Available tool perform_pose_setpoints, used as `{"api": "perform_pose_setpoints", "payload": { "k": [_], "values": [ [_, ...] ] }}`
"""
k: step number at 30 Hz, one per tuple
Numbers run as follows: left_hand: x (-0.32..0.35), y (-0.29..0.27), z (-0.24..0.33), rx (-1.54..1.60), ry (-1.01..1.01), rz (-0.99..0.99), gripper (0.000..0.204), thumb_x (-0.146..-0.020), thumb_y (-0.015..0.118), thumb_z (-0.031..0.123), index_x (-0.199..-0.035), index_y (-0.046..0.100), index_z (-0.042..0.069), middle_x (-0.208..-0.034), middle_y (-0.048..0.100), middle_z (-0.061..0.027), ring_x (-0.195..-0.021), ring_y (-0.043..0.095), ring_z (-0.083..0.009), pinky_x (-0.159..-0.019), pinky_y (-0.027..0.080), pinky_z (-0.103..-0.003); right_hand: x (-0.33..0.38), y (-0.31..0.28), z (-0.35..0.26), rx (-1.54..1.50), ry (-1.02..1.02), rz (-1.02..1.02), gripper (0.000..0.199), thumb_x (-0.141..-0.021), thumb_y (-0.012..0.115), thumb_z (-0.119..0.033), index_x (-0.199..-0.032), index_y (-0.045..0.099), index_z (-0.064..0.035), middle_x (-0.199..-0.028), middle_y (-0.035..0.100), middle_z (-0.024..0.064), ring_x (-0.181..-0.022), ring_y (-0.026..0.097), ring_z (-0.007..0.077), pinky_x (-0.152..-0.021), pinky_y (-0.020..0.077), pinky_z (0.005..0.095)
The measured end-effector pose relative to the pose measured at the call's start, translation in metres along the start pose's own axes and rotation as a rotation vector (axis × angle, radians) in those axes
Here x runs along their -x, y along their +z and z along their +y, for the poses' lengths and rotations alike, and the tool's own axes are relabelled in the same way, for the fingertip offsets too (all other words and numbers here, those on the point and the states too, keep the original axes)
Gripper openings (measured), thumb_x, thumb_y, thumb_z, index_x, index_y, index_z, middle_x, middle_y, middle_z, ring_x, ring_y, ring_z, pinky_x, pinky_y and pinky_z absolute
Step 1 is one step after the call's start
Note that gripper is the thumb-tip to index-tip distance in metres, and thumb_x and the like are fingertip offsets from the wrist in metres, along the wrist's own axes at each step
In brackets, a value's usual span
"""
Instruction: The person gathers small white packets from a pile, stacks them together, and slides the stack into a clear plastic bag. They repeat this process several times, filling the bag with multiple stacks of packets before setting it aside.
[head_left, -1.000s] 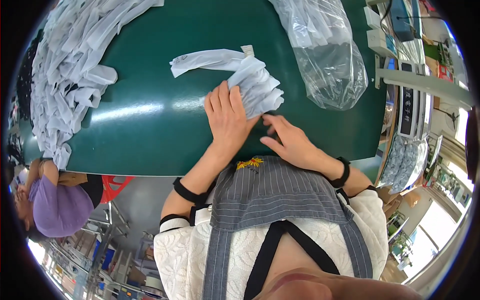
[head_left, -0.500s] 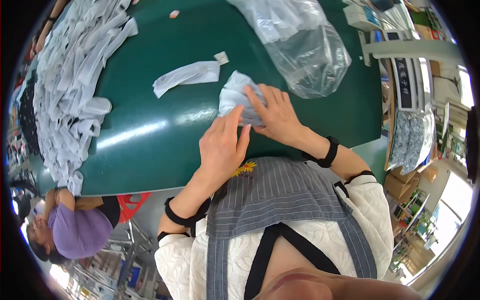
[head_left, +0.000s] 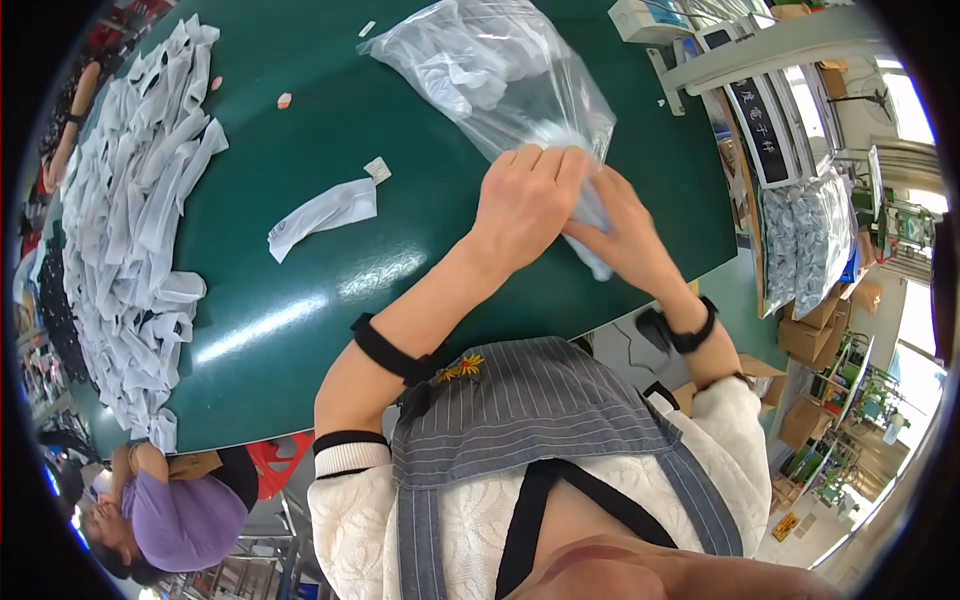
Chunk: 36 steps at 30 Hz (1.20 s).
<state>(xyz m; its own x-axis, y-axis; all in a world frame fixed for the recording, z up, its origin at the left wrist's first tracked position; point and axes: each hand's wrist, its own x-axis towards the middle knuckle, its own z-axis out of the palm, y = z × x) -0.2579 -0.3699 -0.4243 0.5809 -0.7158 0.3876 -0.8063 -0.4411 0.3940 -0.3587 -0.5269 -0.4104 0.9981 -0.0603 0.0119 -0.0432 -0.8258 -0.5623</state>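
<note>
clock positions run from the middle of the view, twelve at the far side.

- clear plastic bag point(head_left: 575, 95), one, lying between twelve and one o'clock; white cloth point(head_left: 480, 75) inside it, bunched toward its far end. the near end reaches the hands.
- left hand point(head_left: 530, 205), at one o'clock; back upward, fingers curled and closed on the near end of the bag.
- right hand point(head_left: 625, 232), at two o'clock, just beside the left; thumb pointing toward it, fingers partly hidden and blurred. whether it grips cannot be told.
- pale end point(head_left: 592, 258), one, showing below the right thumb; bag film or cloth, cannot tell which.
- white strip point(head_left: 325, 215), one, flat at ten o'clock, apart from both hands; small tag point(head_left: 377, 170) at its right end.
- heap of white pieces point(head_left: 140, 220), between nine and ten o'clock.
- green table point(head_left: 290, 375), bearing the above.
- co-worker in purple point(head_left: 190, 520), at eight o'clock, arms folded up near a red chair point(head_left: 275, 465).
- clear pack point(head_left: 810, 245), grey contents, at three o'clock.
</note>
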Motion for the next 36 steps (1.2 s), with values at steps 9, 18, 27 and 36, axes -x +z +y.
{"api": "perform_pose_setpoints", "payload": {
  "k": [9, 18, 27, 36],
  "values": [
    [0.001, -0.017, -0.008, -0.009, 0.189, 0.237, 0.025, -0.072, 0.061, 0.011, -0.096, 0.061, 0.005, -0.073, 0.055, -0.0015, -0.070, 0.058, -0.0166, -0.059, 0.045, -0.031, -0.080, 0.034, 0.034, 0.212, -0.096, 0.271, 0.067, -0.079, 0.072, -0.027, -0.135, 0.048, -0.0014, -0.119, 0.059, 0.0221, -0.100, 0.061, 0.0397, -0.083, 0.0504, 0.0431],
    [0.016, 0.012, 0.015, 0.073, 0.301, 0.255, 0.019, -0.073, 0.060, 0.013, -0.090, 0.061, 0.007, -0.068, 0.051, 0.0003, -0.066, 0.056, -0.0160, -0.056, 0.043, -0.031, -0.108, 0.061, 0.073, 0.719, -0.142, 0.442, 0.069, -0.085, 0.066, -0.038, -0.141, 0.043, -0.0033, -0.126, 0.054, 0.0273, -0.107, 0.058, 0.0415, -0.087, 0.0492, 0.0485],
    [0.122, -0.089, -0.114, -0.240, -0.219, 0.169, 0.035, -0.078, 0.065, 0.010, -0.113, 0.062, 0.008, -0.101, 0.065, -0.0090, -0.093, 0.062, -0.0277, -0.081, 0.048, -0.043, -0.058, 0.016, 0.075, 0.472, -0.304, 0.230, 0.041, -0.094, 0.059, -0.019, -0.129, 0.054, 0.0017, -0.123, 0.056, 0.0255, -0.109, 0.056, 0.0426, -0.092, 0.0467, 0.0444],
    [0.380, -0.215, -0.303, -0.591, -0.755, 0.435, 0.029, -0.097, 0.050, 0.024, -0.119, 0.065, 0.011, -0.118, 0.062, -0.0122, -0.111, 0.057, -0.0324, -0.094, 0.044, -0.042, -0.046, -0.034, -0.134, -0.067, -0.683, -0.038, 0.028, -0.078, 0.053, 0.008, -0.103, 0.064, 0.0004, -0.097, 0.066, 0.0177, -0.082, 0.066, 0.0321, -0.069, 0.0529, 0.0380]
  ]
}}
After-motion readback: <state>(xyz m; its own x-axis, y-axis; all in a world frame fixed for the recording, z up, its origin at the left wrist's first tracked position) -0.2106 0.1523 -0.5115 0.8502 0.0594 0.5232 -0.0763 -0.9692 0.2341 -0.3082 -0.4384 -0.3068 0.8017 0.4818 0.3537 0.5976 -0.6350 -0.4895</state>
